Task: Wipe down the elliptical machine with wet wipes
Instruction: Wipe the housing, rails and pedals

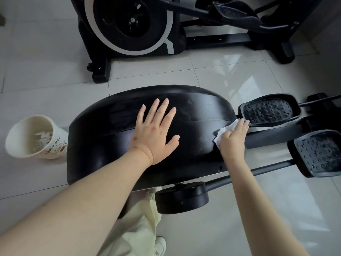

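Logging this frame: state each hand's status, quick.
Left hand: open, flat on the elliptical's black housing.
Right hand: holds a white wet wipe against the housing's right end.

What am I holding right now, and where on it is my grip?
Your right hand holds the white wipe bunched under its fingers, against the machine's black cover. Your left hand holds nothing; it lies flat on the cover.
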